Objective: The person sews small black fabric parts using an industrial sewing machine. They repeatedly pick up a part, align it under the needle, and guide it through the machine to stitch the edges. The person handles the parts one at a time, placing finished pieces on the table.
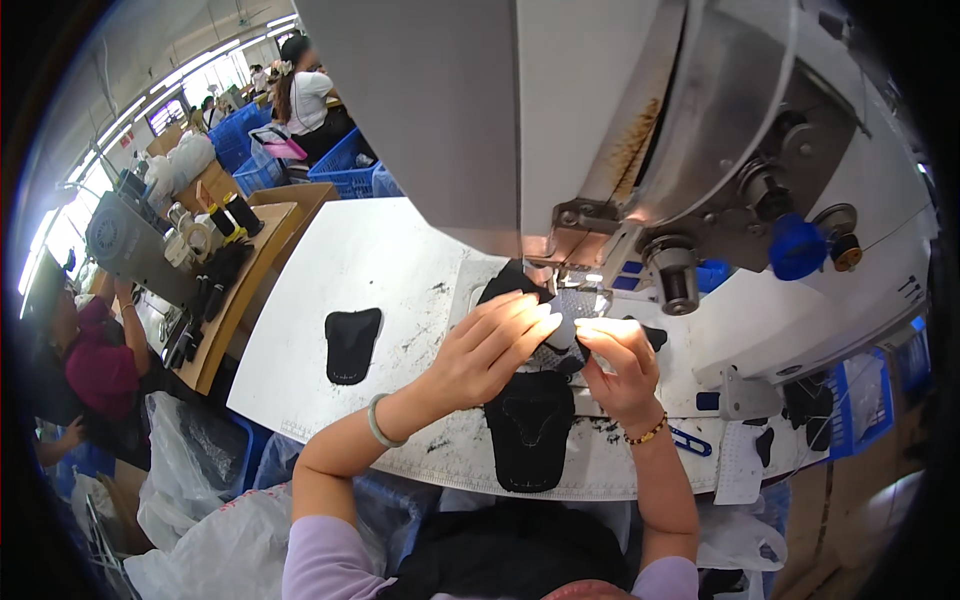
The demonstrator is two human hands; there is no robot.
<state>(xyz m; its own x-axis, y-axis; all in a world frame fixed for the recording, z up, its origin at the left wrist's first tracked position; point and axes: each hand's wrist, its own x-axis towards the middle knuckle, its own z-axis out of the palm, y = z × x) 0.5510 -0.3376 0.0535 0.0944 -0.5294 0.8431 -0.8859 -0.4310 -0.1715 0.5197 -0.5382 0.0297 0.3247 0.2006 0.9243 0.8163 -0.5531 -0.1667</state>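
Note:
At the sewing machine's needle area, my left hand (497,347) is closed, its fingers together on a black fabric piece (513,283) that reaches up beside the presser foot. My right hand (622,368) pinches the same work from the other side, thumb and fingertips close to the left fingertips. Grey and patterned material shows between the hands; its exact shape is partly hidden by the fingers. Nearer to me lies a black shoe-upper-shaped piece (530,430) with a stitched outline, at the table's front edge. Further left rests a smaller black tongue-shaped piece (352,346).
The sewing machine head (600,120) looms above my hands. A blue thread snipper (690,442) lies right of my right forearm. Blue crates (866,400) stand at right. At left are another sewing machine (140,245), plastic bags (215,540) and a co-worker (100,350).

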